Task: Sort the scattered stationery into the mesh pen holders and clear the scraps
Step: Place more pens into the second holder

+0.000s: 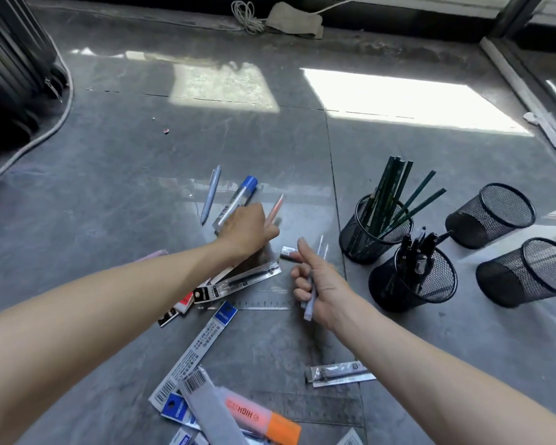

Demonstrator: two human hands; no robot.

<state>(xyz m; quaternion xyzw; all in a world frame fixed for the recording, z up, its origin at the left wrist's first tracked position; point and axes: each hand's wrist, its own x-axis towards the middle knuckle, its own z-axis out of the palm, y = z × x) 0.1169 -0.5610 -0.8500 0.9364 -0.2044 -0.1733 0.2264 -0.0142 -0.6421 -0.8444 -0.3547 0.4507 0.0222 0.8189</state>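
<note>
My left hand (249, 231) pinches a pink pen (275, 209) above the scattered stationery on the grey floor. My right hand (321, 284) grips a few pale lilac pens (312, 300) in its fist. A light blue pen (211, 195) and a clear tube with a blue cap (238, 199) lie beyond my left hand. To the right stand several black mesh pen holders: one with green pencils (374, 231), one with black pens (411, 277), and two empty ones (491, 216) (527, 273). A small grey eraser (288, 252) lies between my hands.
Packaged refills (235, 282), a clear ruler (264, 303), barcode wrappers (193, 358), an orange highlighter pack (260, 415) and another packet (339, 374) litter the floor near me. A dark suitcase (13, 59) and cable (45, 133) sit at the far left, with cloth and a coiled cord along the far wall.
</note>
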